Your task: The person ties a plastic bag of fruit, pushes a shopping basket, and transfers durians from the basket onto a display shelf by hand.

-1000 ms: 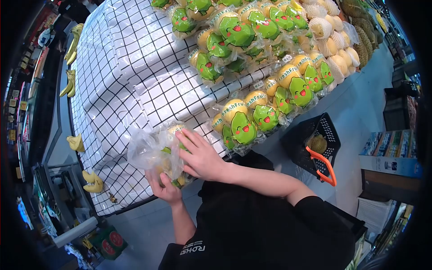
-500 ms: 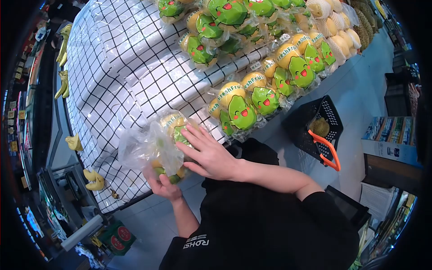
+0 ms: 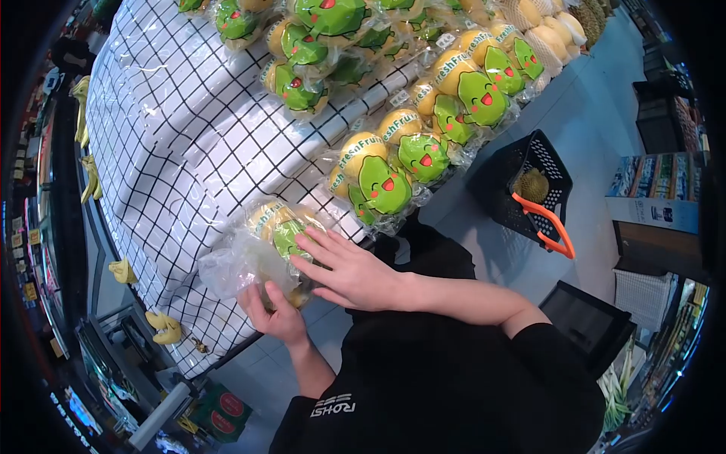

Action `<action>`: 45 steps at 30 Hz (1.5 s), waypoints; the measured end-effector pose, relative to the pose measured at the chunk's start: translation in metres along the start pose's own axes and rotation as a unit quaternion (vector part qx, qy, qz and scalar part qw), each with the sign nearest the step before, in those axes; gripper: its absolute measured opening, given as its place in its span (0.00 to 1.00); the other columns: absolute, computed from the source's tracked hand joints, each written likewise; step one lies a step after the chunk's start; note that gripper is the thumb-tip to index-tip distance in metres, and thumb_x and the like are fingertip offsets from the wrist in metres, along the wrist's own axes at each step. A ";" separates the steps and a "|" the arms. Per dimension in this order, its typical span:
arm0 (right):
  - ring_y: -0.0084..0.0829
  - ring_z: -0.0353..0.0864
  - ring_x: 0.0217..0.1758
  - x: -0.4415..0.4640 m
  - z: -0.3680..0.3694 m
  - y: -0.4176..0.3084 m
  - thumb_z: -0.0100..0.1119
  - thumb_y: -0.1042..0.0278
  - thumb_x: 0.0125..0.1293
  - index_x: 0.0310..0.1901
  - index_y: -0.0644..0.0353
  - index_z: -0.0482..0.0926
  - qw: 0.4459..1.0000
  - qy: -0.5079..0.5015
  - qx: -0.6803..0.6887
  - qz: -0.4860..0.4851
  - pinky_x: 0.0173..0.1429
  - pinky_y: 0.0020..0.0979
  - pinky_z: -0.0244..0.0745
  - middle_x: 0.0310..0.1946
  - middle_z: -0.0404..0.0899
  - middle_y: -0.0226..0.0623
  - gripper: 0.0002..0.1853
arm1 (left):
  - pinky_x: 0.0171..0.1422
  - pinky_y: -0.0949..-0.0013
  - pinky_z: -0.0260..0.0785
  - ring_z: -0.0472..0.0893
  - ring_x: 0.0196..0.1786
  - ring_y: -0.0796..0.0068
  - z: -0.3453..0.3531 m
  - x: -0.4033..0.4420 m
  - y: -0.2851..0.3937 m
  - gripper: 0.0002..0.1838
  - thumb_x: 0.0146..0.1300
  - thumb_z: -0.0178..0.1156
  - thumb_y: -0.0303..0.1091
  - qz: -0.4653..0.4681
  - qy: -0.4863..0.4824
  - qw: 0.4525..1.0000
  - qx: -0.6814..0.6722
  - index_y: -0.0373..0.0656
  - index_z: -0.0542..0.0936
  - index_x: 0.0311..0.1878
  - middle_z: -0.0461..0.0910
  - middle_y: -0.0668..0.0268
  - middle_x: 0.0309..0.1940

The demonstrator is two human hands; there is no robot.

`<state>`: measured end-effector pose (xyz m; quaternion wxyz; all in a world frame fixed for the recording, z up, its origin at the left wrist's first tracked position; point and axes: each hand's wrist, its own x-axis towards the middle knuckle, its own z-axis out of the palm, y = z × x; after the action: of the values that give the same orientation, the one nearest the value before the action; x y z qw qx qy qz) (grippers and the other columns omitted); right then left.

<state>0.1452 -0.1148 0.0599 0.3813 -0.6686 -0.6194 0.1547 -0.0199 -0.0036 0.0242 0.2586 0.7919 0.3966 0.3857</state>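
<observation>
A clear bag of yellow fruit (image 3: 268, 219) with a green cartoon print lies at the near edge of the checked cloth (image 3: 227, 174). My left hand (image 3: 276, 314) grips its lower end, thumb raised, near a bunched, cloudy plastic part (image 3: 238, 268). Spread over the bag's right side are the fingers of my right hand (image 3: 344, 268), which presses on it from above. Farther right along the edge sits a row of similar bagged fruit (image 3: 378, 181). The undersides of the left fingers are partly hidden by the plastic.
More printed bags (image 3: 325, 19) are stacked at the back, beside fruit in white foam nets (image 3: 548, 38). A black basket (image 3: 503, 181) with an orange handle (image 3: 556, 227) stands on the floor at right. Bananas (image 3: 162, 327) hang along the left edge. A dark bin (image 3: 582, 321) is at lower right.
The bag has turned so its printed side shows more. My right hand has moved slightly right and lies flatter on it. The view has shifted, moving the stand leftward.
</observation>
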 end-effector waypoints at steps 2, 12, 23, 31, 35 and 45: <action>0.54 0.53 0.76 -0.002 0.000 -0.001 0.62 0.63 0.63 0.67 0.61 0.65 1.000 -0.006 -0.002 0.001 0.74 0.50 0.57 0.71 0.57 0.54 0.32 | 0.63 0.60 0.66 0.74 0.57 0.58 0.000 0.001 0.001 0.14 0.69 0.56 0.26 0.011 -0.004 1.000 0.024 0.24 0.75 0.52 0.75 0.51 0.53; 0.54 0.54 0.75 -0.021 -0.005 -0.002 0.62 0.63 0.63 0.63 0.62 0.67 0.999 0.003 0.018 -0.038 0.75 0.50 0.55 0.70 0.56 0.57 0.28 | 0.67 0.58 0.64 0.74 0.62 0.55 0.005 -0.008 -0.009 0.16 0.72 0.51 0.28 0.022 0.059 0.998 0.014 0.22 0.75 0.55 0.75 0.45 0.58; 0.44 0.76 0.58 -0.100 -0.065 0.028 0.63 0.65 0.61 0.51 0.65 0.76 0.996 0.074 0.024 -0.039 0.62 0.39 0.70 0.56 0.74 0.48 0.19 | 0.68 0.62 0.64 0.75 0.61 0.59 0.009 -0.005 0.020 0.20 0.76 0.42 0.32 -0.069 0.208 0.975 -0.040 0.25 0.73 0.59 0.76 0.50 0.58; 0.37 0.84 0.44 -0.187 -0.115 0.057 0.62 0.65 0.63 0.47 0.64 0.81 0.981 0.184 0.052 0.017 0.50 0.36 0.78 0.41 0.84 0.39 0.14 | 0.70 0.61 0.62 0.70 0.66 0.58 0.043 -0.024 0.122 0.20 0.76 0.42 0.32 0.010 0.267 0.964 0.006 0.28 0.70 0.63 0.70 0.51 0.64; 0.41 0.84 0.43 -0.244 -0.144 0.084 0.63 0.66 0.62 0.45 0.63 0.82 0.968 0.221 0.043 0.108 0.48 0.37 0.79 0.40 0.84 0.43 0.12 | 0.72 0.60 0.61 0.71 0.66 0.58 0.076 -0.058 0.152 0.18 0.74 0.43 0.27 0.125 0.152 0.980 0.023 0.28 0.70 0.62 0.71 0.49 0.63; 0.44 0.79 0.56 -0.443 -0.176 0.179 0.62 0.62 0.62 0.48 0.63 0.81 0.781 0.419 -0.141 0.442 0.62 0.39 0.72 0.49 0.82 0.45 0.16 | 0.59 0.68 0.70 0.81 0.51 0.66 0.180 -0.150 0.241 0.15 0.68 0.57 0.28 0.000 -0.396 0.914 -0.094 0.33 0.79 0.55 0.82 0.55 0.50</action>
<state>0.3098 -0.5797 -0.0669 0.3943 -0.9142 -0.0502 -0.0784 0.1718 -0.2793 0.0334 0.4672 0.8519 0.2239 0.0763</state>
